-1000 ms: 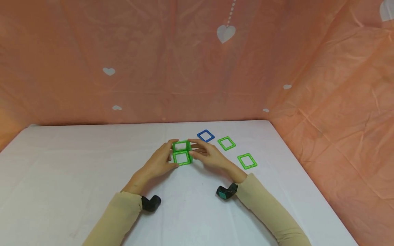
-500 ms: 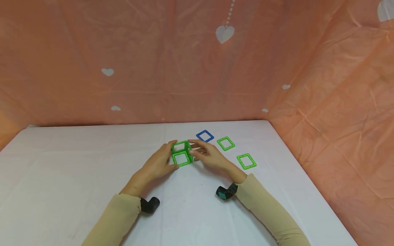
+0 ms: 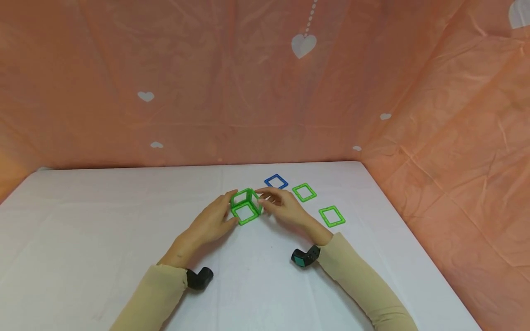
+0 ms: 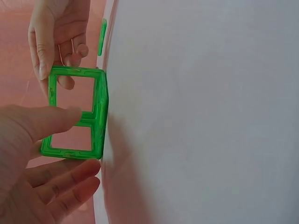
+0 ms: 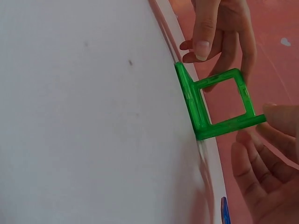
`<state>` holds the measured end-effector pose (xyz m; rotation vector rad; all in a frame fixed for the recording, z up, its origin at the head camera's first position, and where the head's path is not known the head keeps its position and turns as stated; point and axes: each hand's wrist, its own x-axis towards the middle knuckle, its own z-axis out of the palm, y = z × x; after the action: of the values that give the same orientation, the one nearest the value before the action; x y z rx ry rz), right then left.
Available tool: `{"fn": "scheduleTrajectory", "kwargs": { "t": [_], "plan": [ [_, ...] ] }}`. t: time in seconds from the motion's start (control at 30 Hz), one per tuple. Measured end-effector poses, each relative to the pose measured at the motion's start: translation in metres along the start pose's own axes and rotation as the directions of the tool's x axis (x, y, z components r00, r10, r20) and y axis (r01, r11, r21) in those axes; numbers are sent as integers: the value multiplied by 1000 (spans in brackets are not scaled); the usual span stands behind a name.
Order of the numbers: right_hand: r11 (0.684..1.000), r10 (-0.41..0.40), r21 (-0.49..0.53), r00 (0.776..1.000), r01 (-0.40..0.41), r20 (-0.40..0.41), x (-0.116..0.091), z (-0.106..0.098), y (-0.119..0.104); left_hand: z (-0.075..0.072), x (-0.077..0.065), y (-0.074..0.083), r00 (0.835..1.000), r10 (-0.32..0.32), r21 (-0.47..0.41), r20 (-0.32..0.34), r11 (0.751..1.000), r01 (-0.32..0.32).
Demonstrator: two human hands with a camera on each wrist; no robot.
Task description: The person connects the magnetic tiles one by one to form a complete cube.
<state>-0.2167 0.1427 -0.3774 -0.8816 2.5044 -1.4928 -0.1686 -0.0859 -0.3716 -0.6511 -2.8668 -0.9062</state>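
Note:
Several green magnetic tiles, open square frames, stand joined as a corner near the middle of the table in the head view: one flat, one upright at the back, one upright at the right. My left hand holds the left side, fingers at the back and thumb at the front corner. On the other side, my right hand pinches the edge of the right upright tile. The right wrist view shows that right hand with thumb and index finger at the end of the tile.
A blue tile frame lies flat behind my right hand, partly overlapped by it. Two loose green tiles lie to the right, the nearer green tile beside my right wrist. An orange curtain hangs behind the white table.
The joined green tiles have turned so the right upright one faces more toward me. My right hand has shifted slightly right with its edge; the loose tiles have stayed put.

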Motion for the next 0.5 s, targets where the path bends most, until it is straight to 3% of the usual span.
{"fn": "scheduleTrajectory", "kwargs": {
  "t": [0.5],
  "plan": [
    [998, 2, 64, 1000, -1, -23, 5, 1, 1, -1, -3, -1, 998, 51, -20, -23, 998, -51]
  ]
}}
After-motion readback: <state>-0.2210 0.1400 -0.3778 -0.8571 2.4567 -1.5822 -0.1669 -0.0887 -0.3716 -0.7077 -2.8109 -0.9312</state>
